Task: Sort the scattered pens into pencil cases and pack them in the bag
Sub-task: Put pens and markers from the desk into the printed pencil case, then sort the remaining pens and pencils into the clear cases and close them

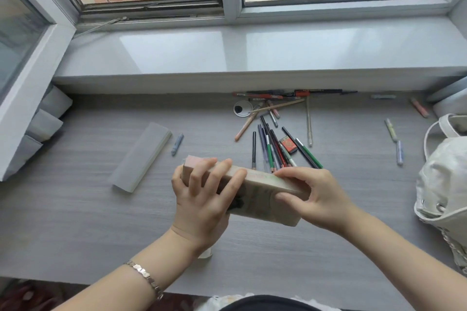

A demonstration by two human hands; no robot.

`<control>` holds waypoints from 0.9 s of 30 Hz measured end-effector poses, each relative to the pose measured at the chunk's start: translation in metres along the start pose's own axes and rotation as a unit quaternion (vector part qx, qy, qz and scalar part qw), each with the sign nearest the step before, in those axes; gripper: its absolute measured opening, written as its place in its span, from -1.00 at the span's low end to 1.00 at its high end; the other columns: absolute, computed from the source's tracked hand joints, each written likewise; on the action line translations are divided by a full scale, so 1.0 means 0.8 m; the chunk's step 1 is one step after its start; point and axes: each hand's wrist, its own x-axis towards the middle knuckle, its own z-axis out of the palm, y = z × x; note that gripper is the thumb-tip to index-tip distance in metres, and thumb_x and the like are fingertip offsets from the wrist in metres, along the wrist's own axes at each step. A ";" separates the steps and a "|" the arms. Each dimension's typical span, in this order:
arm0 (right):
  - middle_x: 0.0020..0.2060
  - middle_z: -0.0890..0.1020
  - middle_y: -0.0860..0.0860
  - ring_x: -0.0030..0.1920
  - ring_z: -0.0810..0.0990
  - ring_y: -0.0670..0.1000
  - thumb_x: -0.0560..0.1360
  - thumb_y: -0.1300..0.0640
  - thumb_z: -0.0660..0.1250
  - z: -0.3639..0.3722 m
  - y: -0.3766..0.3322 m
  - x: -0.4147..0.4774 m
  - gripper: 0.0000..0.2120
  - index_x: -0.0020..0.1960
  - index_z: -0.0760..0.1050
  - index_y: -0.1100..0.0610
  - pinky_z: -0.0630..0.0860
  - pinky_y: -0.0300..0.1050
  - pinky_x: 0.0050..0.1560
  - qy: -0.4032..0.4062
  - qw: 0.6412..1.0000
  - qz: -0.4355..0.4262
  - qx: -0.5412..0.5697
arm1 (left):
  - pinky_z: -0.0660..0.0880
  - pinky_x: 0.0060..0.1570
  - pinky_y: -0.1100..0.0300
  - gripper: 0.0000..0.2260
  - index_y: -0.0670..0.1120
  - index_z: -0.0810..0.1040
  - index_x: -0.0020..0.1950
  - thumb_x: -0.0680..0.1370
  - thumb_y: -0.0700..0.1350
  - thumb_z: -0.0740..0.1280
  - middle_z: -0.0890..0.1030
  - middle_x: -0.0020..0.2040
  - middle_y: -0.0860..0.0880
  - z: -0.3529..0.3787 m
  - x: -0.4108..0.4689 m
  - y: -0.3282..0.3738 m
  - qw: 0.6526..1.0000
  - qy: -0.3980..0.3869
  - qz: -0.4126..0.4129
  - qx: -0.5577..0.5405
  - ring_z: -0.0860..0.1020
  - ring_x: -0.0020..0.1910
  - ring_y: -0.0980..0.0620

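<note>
I hold a beige pencil case [257,199] with a pink end above the grey desk [75,204]. My left hand [202,199] grips its left part, fingers curled over the top. My right hand [310,194] pinches its right end along the top edge. Behind the case lies a pile of pens and pencils [275,144], with several more pens [290,94] lined up under the window sill. A translucent white pencil case [141,155] lies to the left, a blue pen [177,143] beside it. The white bag [444,184] stands at the right edge.
A red-labelled eraser [288,144] lies in the pile. Stray highlighters [394,139] and a pink one [419,107] lie near the bag. A round cable hole [242,108] sits in the desk. White organiser boxes [48,118] stand at the left wall.
</note>
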 end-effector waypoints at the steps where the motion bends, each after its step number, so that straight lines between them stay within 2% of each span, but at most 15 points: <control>1: -0.15 0.68 -0.09 -0.13 0.63 -0.07 0.28 0.01 0.38 -0.002 -0.005 0.007 -0.68 0.01 0.62 0.08 0.57 -0.10 -0.09 -0.022 1.000 0.012 -0.002 | 0.28 0.10 -0.14 -0.45 0.03 0.43 0.18 0.19 -0.18 0.36 0.42 0.17 -0.01 0.001 -0.002 -0.004 1.000 -0.007 -0.005 -0.001 0.38 0.15 -0.09; 4: -0.15 0.66 -0.11 -0.09 0.60 -0.07 0.30 -0.03 0.41 -0.002 -0.016 0.032 -0.69 0.00 0.63 0.05 0.54 -0.01 -0.01 -0.094 0.995 0.044 -0.011 | 0.29 0.16 -0.15 -0.46 -0.02 0.43 0.18 0.19 -0.10 0.35 0.42 0.10 -0.07 0.008 -0.009 -0.020 0.999 -0.043 -0.008 -0.027 0.40 0.09 -0.12; 6: -0.09 0.63 -0.09 -0.02 0.57 -0.08 0.37 0.00 0.44 -0.001 -0.024 0.050 -0.71 0.06 0.60 0.08 0.48 -0.14 0.05 -0.115 0.991 0.060 -0.036 | 0.42 0.02 -0.06 -0.38 -0.06 0.39 0.21 0.17 0.03 0.37 0.46 0.01 -0.12 0.009 -0.013 -0.030 0.992 -0.102 -0.026 -0.065 0.39 0.01 -0.13; 8: -0.03 0.53 -0.15 0.04 0.47 -0.14 0.41 -0.02 0.40 0.004 -0.035 0.064 -0.64 0.16 0.53 0.08 0.34 -0.32 0.03 -0.059 0.995 0.036 -0.070 | 0.50 -0.22 0.07 -0.26 -0.07 0.36 0.25 0.15 0.23 0.34 0.51 -0.12 -0.09 0.004 -0.018 -0.035 0.974 -0.184 -0.096 -0.090 0.39 -0.08 -0.08; 9: 0.00 0.46 -0.17 0.08 0.42 -0.16 0.42 -0.02 0.39 0.007 -0.040 0.069 -0.60 0.22 0.47 0.06 0.28 -0.36 0.07 -0.016 0.997 0.020 -0.071 | 0.50 -0.25 0.10 -0.21 -0.07 0.35 0.28 0.15 0.31 0.29 0.52 -0.13 -0.07 -0.002 -0.019 -0.035 0.960 -0.222 -0.142 -0.092 0.41 -0.10 -0.07; 10: 0.03 0.42 -0.18 0.14 0.38 -0.17 0.43 -0.01 0.38 0.011 -0.044 0.073 -0.54 0.29 0.40 0.05 0.24 -0.37 0.14 0.023 0.998 0.014 -0.057 | 0.50 -0.20 0.09 -0.17 -0.07 0.32 0.33 0.17 0.35 0.26 0.51 -0.09 -0.06 -0.005 -0.019 -0.037 0.943 -0.256 -0.194 -0.090 0.44 -0.07 -0.08; 12: 0.10 0.40 -0.17 0.18 0.33 -0.19 0.45 0.01 0.36 0.021 -0.044 0.077 -0.47 0.37 0.28 0.04 0.23 -0.29 0.24 0.067 0.997 0.021 -0.020 | 0.45 0.05 0.05 -0.14 -0.03 0.20 0.42 0.25 0.36 0.30 0.47 0.10 -0.06 -0.010 -0.023 -0.047 0.874 -0.329 -0.339 -0.116 0.40 0.13 -0.11; 15: 0.13 0.49 -0.08 0.18 0.40 -0.15 0.49 0.07 0.32 0.034 -0.031 0.073 -0.58 0.31 0.35 0.07 0.31 -0.22 0.25 0.046 0.998 0.046 -0.019 | 0.32 0.25 0.00 -0.20 -0.11 0.18 0.41 0.35 0.30 0.34 0.39 0.31 -0.13 -0.010 -0.051 -0.071 0.761 -0.332 -0.535 -0.156 0.29 0.32 -0.16; 17: 0.14 0.54 -0.02 0.21 0.44 -0.07 0.49 0.12 0.32 0.044 -0.018 0.066 -0.67 0.24 0.44 0.10 0.29 -0.29 0.21 0.018 0.998 0.045 -0.047 | 0.30 0.26 -0.03 -0.25 -0.21 0.21 0.34 0.39 0.28 0.32 0.38 0.32 -0.23 -0.008 -0.081 -0.084 0.726 -0.345 -0.583 -0.118 0.29 0.33 -0.22; 21: 0.10 0.57 -0.03 0.19 0.47 -0.07 0.50 0.14 0.29 0.060 -0.008 0.057 -0.77 0.16 0.51 0.11 0.25 -0.36 0.13 -0.035 0.996 0.066 -0.058 | 0.34 0.23 -0.02 -0.21 -0.28 0.19 0.34 0.42 0.33 0.24 0.38 0.29 -0.29 0.007 -0.120 -0.085 0.709 -0.426 -0.561 -0.028 0.32 0.29 -0.25; 23: 0.09 0.58 -0.04 0.16 0.48 -0.09 0.51 0.14 0.28 0.064 -0.008 0.056 -0.77 0.16 0.51 0.10 0.29 -0.35 0.14 -0.050 0.995 0.071 -0.054 | 0.36 0.21 -0.02 -0.21 -0.28 0.16 0.37 0.44 0.33 0.20 0.36 0.30 -0.28 0.015 -0.116 -0.081 0.713 -0.436 -0.548 -0.015 0.33 0.29 -0.24; 25: 0.08 0.59 -0.06 0.10 0.48 -0.13 0.52 0.13 0.27 0.066 -0.007 0.054 -0.78 0.16 0.51 0.10 0.30 -0.35 0.12 -0.056 0.994 0.075 -0.055 | 0.30 0.27 -0.08 -0.21 -0.27 0.05 0.45 0.49 0.30 0.14 0.29 0.36 -0.26 0.021 -0.103 -0.075 0.733 -0.425 -0.531 0.012 0.28 0.34 -0.23; 27: 0.06 0.59 -0.06 0.04 0.47 -0.17 0.52 0.13 0.26 0.065 -0.004 0.050 -0.78 0.15 0.52 0.09 0.31 -0.36 0.10 -0.057 0.993 0.086 -0.052 | 0.17 0.35 -0.14 -0.23 -0.26 -0.04 0.50 0.53 0.26 0.09 0.18 0.44 -0.25 0.025 -0.082 -0.067 0.775 -0.399 -0.489 0.031 0.19 0.41 -0.21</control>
